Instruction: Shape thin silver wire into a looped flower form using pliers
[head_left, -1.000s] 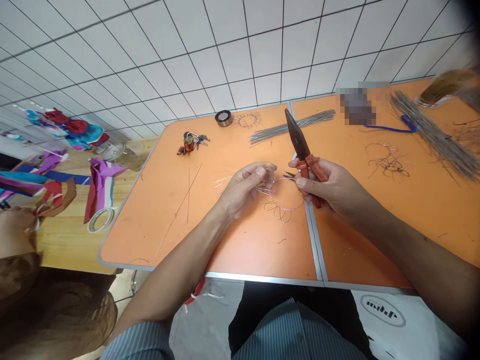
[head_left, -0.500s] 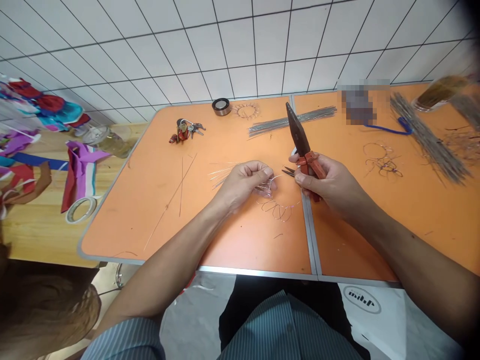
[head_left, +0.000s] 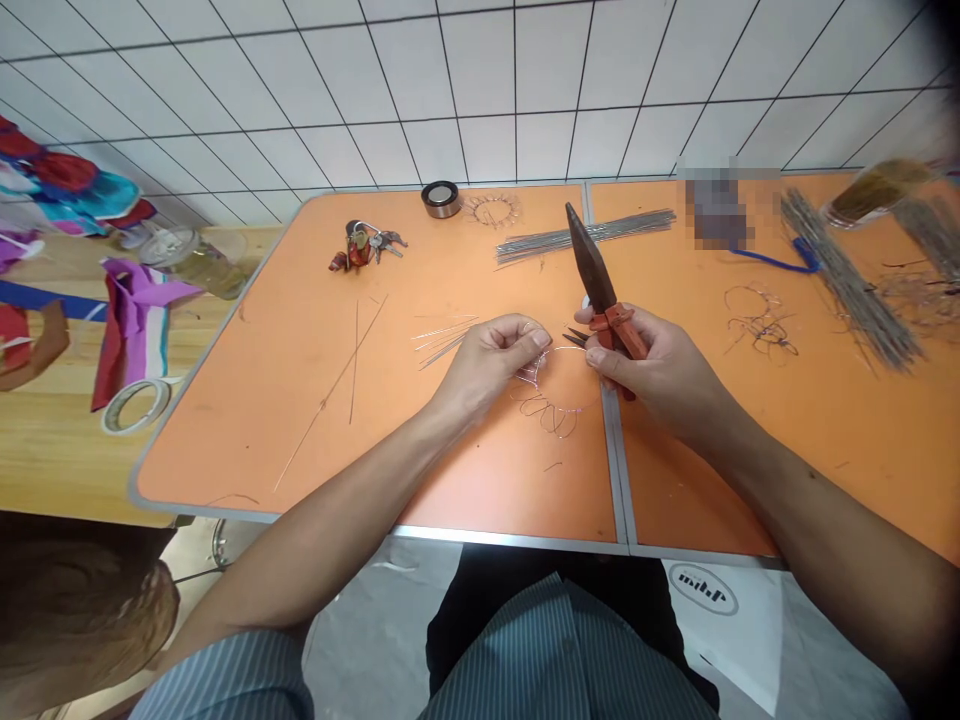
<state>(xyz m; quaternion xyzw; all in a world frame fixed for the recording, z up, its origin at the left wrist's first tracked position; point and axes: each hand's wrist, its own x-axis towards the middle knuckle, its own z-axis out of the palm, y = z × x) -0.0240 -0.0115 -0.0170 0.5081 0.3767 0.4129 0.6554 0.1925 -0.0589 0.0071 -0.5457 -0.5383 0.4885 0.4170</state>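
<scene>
My left hand (head_left: 495, 358) is closed, thumb against fingers, pinching a thin shiny wire ring (head_left: 537, 374) with loops along it. The ring curves across to the fingertips of my right hand (head_left: 651, 362). That hand is wrapped round pliers (head_left: 594, 268) with red handles and long dark jaws pointing up and away from me. Small dark pointed tips (head_left: 576, 338) of another tool stick out leftward from the same fingers; the rest of it is hidden. Beneath the ring, fine wire loops (head_left: 556, 414) hang or lie near the orange table (head_left: 480, 480); which, I cannot tell.
Loose straight wires (head_left: 324, 402) lie at left. Toward the wall are keys (head_left: 367, 246), a tape roll (head_left: 441, 200), a finished-looking wire ring (head_left: 492, 210) and a wire bundle (head_left: 630, 230). More wires (head_left: 847, 280) lie at right. A person's head (head_left: 82, 610) shows lower left.
The view has shifted slightly. My hands remain close together, and the wire ring now spans more visibly between them. The pliers stay in my right hand.
</scene>
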